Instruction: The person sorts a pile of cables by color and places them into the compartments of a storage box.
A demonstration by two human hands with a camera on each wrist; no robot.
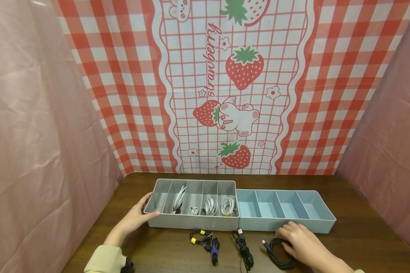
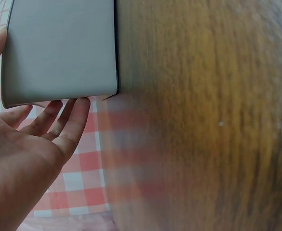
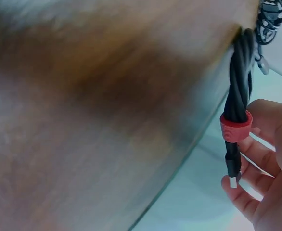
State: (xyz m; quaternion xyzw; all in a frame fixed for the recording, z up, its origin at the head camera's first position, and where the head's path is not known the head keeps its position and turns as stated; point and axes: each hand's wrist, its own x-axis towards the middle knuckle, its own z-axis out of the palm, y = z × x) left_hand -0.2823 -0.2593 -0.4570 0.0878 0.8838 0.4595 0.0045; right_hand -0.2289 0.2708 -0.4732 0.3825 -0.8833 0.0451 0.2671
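Observation:
My left hand [image 1: 136,214] rests on the left end of the grey divided box [image 1: 191,223]. Its thumb lies at the front rim, and the left wrist view has its extended fingertips touching the end wall. At lower right, my right hand [image 1: 302,242] holds a coiled black cable [image 1: 272,254] on the table, in front of the pale blue divided box [image 1: 259,224]. The right wrist view shows a red strap [image 3: 236,127] round this coil, with the thumb against it and the fingers behind. A metal plug [image 3: 233,182] sticks out beside the fingertips.
Coiled white cables [image 1: 210,206] lie in several grey compartments. Before the boxes are a bundled black cable [image 1: 244,250], a black cable with a purple strap [image 1: 214,250] and a black cable with yellow tags [image 1: 199,240]. A checked strawberry cloth [image 1: 287,144] hangs behind the table [image 1: 171,250].

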